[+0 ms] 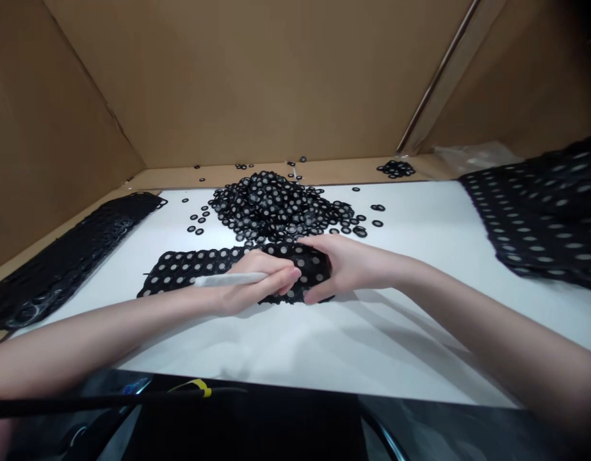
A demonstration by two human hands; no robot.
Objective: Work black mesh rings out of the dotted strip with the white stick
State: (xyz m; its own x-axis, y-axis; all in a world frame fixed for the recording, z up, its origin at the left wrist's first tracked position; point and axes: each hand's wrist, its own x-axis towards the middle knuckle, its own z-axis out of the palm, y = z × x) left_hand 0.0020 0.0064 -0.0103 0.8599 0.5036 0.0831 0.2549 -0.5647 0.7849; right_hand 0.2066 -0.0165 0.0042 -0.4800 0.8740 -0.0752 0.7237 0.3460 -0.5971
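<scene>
My left hand (259, 282) is closed around a white pen-like stick (230, 279), whose back end points left; its tip is hidden by the fingers. Under that hand lies a black perforated strip (189, 264) with rows of pale round spots. My right hand (346, 266) grips the strip's right end, thumb at the near edge and fingers at the far edge. Just behind the strip rises a heap of small black rings (276, 205), some loose around its foot.
A stack of black sheets (74, 256) lies along the left side. At the right, more black spotted sheets (549, 211) are piled. A small cluster of rings (396, 168) and a clear plastic bag (477, 155) sit at the back. Cardboard walls (276, 83) enclose the white tabletop (295, 358).
</scene>
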